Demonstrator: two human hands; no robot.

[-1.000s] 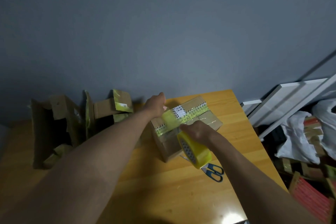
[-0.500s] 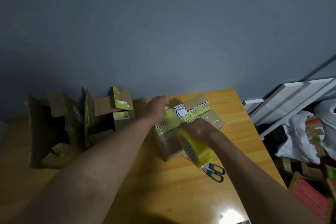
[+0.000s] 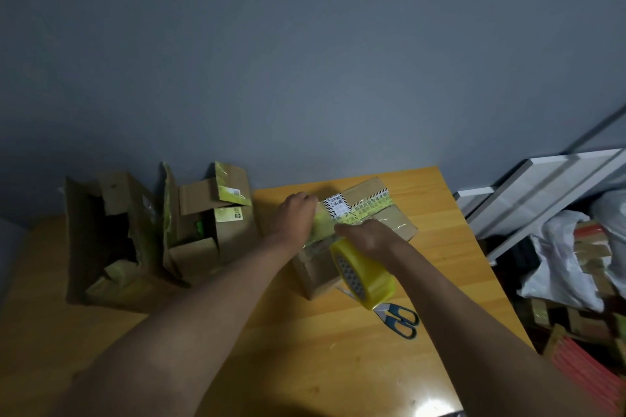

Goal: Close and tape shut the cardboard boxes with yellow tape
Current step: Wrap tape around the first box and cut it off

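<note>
The left hand point(image 3: 296, 213) pinched the tape's free end on the closed box point(image 3: 355, 230); the right hand point(image 3: 364, 235) gripped the roll point(image 3: 364, 276). Pulling it taut before pressing would avoid wrinkles.

Open boxes point(image 3: 176, 234) crowd table point(image 3: 321, 366) left; scissors point(image 3: 399, 319) right; near table free.

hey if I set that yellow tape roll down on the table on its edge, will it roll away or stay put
The yellow tape roll is round and wide, so on edge it would probably roll on the smooth wooden table. The strip stuck to the cardboard box may tether it. Flat on its side, it should stay put.
</note>
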